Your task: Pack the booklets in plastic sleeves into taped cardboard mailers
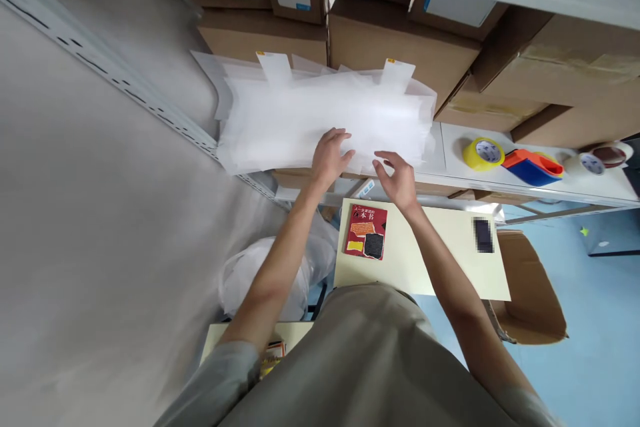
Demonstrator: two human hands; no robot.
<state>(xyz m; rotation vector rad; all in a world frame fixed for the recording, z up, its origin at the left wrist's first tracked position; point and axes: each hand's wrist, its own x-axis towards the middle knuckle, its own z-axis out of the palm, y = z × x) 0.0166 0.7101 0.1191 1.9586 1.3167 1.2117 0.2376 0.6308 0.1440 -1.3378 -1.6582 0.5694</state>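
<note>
A wide stack of thin white translucent sheets (300, 113) lies on the shelf in front of me, its edges uneven. Two white tabs, a left tab (275, 68) and a right tab (397, 75), stick out past its far edge. Over the near middle of the stack is my left hand (331, 157), fingers curved and apart, with nothing seen in it. My right hand (397, 179) hovers by the near edge, thumb and fingers apart, also holding nothing. Whether the fingertips touch the top sheet I cannot tell.
Cardboard boxes (400, 37) stand behind the sheets. Rightward on the shelf (453, 147) are yellow tape (483, 154) and a blue-orange tape dispenser (534, 168). Below, a cream table (410, 260) bears a red book (366, 232). An open carton (530, 293) sits right, a plastic bag (270, 273) left.
</note>
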